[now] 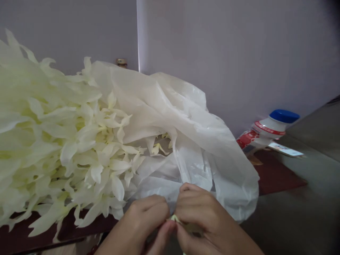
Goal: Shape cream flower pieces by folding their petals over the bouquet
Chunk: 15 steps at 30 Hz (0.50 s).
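Note:
My left hand (148,221) and my right hand (199,214) meet low in the middle of the view. Both are closed, thumbs and fingertips pinching a small pale flower (174,218) between them. Most of that flower is hidden behind the fingers. To the left lies a large heap of creamy white flowers (87,141) with long petals. Just beyond my hands spreads a crumpled white plastic bag (220,152), with a few more blossoms (159,147) showing in its opening.
At the right stands a tilted white bottle (268,127) with a blue cap and red label. A lit phone (285,148) lies beside it. The dark red tabletop (276,177) shows under the bag. A small jar (121,62) peeks out by the grey wall (239,53).

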Motion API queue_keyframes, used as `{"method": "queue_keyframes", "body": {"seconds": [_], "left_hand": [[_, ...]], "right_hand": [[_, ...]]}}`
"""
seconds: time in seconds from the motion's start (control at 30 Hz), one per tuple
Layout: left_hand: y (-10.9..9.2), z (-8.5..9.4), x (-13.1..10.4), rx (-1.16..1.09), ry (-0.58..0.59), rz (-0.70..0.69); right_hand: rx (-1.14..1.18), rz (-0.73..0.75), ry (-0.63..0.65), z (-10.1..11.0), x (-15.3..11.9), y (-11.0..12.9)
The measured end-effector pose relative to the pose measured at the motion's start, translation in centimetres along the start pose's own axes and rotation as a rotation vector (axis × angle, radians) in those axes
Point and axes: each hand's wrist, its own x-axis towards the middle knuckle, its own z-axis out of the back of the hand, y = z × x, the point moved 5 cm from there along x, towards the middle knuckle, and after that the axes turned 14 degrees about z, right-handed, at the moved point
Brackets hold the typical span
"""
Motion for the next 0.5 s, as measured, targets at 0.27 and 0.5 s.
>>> {"method": "queue_keyframes", "body": {"seconds": [0.27, 0.5], "left_hand": [[-0.2, -0.3, 1.0, -0.001, -0.196, -0.056], [-0.5, 0.5, 0.3, -0.037, -0.228, -0.102]], "right_hand": [[-0.037, -0.018, -0.059, 0.1, 0.2, -0.6], [0.219, -0.267, -0.114, 1.2, -2.3, -0.8]]}}
